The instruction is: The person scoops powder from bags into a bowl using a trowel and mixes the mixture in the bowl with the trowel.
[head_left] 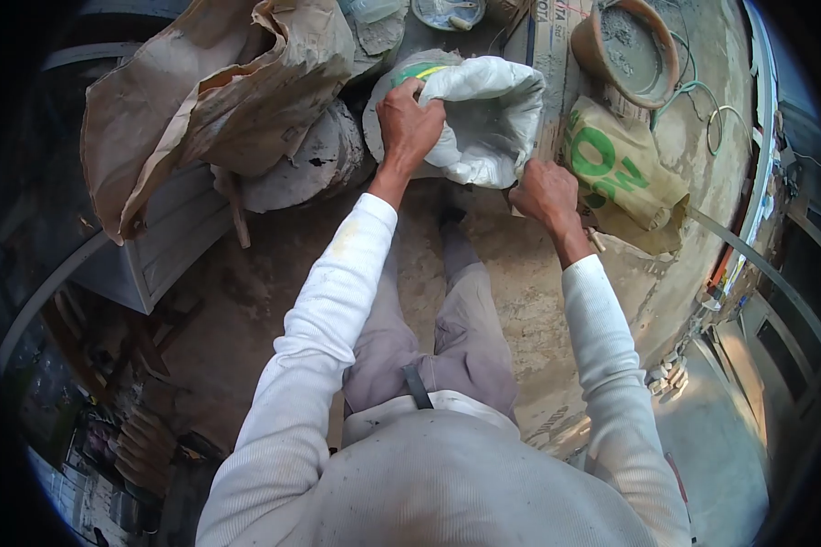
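Note:
A white woven sack (491,80) with a rolled-down rim stands open in front of me, with greyish powder-like stuff faintly visible inside. My left hand (410,126) is closed on the left side of its rim, near a green and yellow print. At the lower right edge of the same rim, my right hand (547,193) is closed on the sack. Just right of that hand lies a flattened yellowish bag (625,173) with green lettering.
A large brown paper sack (219,100) rises at the left over a round, grey-crusted block (306,169). A brown tub (582,46) of wet grey mix sits at the upper right beside a green hose (693,87). A small bucket (448,11) is at the top.

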Motion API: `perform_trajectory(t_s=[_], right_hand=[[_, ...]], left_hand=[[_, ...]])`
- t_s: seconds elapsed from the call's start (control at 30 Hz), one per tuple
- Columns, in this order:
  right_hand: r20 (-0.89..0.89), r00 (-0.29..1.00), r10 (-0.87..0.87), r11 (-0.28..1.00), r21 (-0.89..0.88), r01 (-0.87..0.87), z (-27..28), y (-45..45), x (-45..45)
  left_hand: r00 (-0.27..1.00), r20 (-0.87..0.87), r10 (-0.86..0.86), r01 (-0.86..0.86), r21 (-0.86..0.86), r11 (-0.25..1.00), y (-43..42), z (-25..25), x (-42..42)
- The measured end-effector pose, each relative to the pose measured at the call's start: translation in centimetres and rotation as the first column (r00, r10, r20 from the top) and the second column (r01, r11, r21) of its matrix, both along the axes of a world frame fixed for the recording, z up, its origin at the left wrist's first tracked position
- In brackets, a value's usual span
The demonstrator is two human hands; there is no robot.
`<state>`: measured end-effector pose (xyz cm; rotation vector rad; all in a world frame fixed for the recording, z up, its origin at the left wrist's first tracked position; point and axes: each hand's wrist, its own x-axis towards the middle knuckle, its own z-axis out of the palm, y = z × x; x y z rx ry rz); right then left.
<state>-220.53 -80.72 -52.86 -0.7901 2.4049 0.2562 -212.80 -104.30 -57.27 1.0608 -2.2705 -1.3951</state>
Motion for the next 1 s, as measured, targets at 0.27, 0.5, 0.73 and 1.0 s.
perform_trajectory(t_s=[0.27,0.5,0.73,1.0], right_hand=[[-0.002,0.999,-0.049,0.993,-0.110,0.049,0.0,-1.3,2.1],[-0.041,0.999,-0.002,0.988,-0.157,-0.005,-3.7,-4.8,-0.4],[-0.115,0.978,0.174,0.985,0.022,-0.172,-15.4,-8.4,-2.0],[-0.219,0.944,0.246,0.965,-0.036,-0.260,-19.5,-6.5,-3.0]], left_hand=[[0.998,0.018,-0.056,0.056,0.000,0.998,0.9,0.3,2.5],[0.993,0.097,-0.070,0.070,0.001,0.998,-1.2,-0.8,2.4],[0.975,0.196,-0.102,0.109,-0.025,0.994,0.6,-1.1,4.7],[0.997,0.028,0.067,-0.069,0.096,0.993,2.3,-0.8,8.3]])
